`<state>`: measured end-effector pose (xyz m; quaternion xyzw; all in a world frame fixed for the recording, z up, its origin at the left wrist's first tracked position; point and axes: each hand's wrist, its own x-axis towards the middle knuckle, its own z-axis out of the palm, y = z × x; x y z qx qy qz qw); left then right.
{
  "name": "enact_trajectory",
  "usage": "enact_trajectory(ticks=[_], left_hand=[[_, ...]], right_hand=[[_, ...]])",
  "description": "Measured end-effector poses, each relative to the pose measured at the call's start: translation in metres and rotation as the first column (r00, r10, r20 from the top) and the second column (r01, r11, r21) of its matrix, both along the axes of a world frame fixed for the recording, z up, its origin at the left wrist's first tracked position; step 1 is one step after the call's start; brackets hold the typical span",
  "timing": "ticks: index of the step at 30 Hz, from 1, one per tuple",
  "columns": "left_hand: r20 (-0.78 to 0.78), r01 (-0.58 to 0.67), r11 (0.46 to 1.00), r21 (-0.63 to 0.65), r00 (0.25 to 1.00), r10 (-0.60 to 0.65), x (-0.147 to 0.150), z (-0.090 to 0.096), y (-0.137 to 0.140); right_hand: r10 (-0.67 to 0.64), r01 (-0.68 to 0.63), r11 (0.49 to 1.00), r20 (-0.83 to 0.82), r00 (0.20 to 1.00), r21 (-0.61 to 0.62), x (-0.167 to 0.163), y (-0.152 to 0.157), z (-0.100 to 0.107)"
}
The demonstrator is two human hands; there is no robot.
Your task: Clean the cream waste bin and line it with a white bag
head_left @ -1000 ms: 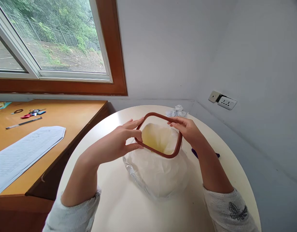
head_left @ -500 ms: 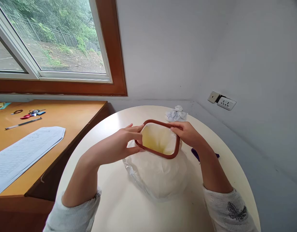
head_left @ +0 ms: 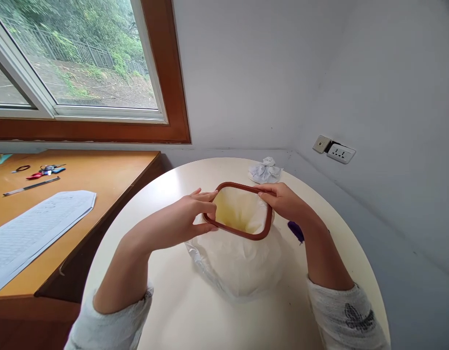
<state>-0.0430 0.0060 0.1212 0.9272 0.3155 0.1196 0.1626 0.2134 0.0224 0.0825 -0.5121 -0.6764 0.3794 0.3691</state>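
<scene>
Between my hands is a brown ring with rounded corners (head_left: 246, 235), the rim of what looks like a small yellow bin. A whitish plastic bag (head_left: 239, 267) lines the opening and spreads loosely around the outside, hiding the bin's walls. My left hand (head_left: 195, 214) grips the left side of the rim, with the thumb near the front edge and fingers at the inner and back edges. At the back right corner, my right hand (head_left: 282, 200) holds the rim between thumb and fingers. Yellow shows through the bag inside the opening.
The bin stands on a round cream table (head_left: 173, 311). A knotted white bag (head_left: 265, 170) lies behind it, and a dark purple item (head_left: 296, 232) lies by my right forearm. To the left, a wooden desk (head_left: 111, 167) carries papers (head_left: 42, 228), a pen (head_left: 30, 186) and keys (head_left: 47, 170).
The view has shifted slightly. Both hands stay on the rim in nearly the same grip, and the bin and bag look almost unchanged.
</scene>
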Motion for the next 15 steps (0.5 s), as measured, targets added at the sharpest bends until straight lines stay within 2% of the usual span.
enact_trajectory(ticks=[4, 9, 12, 15], left_hand=[[0.041, 0.017, 1.0, 0.002, 0.999, -0.017, -0.0004, -0.001, 0.001], [-0.018, -0.009, 1.0, -0.002, 1.0, 0.009, -0.0015, 0.0, 0.0015], [-0.007, -0.016, 1.0, -0.002, 1.0, 0.016, -0.0025, 0.0012, 0.0014], [0.048, -0.008, 0.998, -0.069, 0.999, 0.012, -0.0035, 0.0015, 0.0016]], right_hand=[[0.013, -0.017, 0.999, 0.096, 0.995, 0.04, -0.0028, -0.0043, 0.005], [-0.042, 0.014, 0.992, 0.227, 0.973, 0.123, -0.0062, -0.008, 0.0089], [-0.045, 0.015, 0.991, 0.226, 0.973, 0.134, -0.0076, -0.0087, 0.0074], [-0.043, 0.011, 0.989, 0.22, 0.975, 0.145, -0.0094, -0.009, 0.0056]])
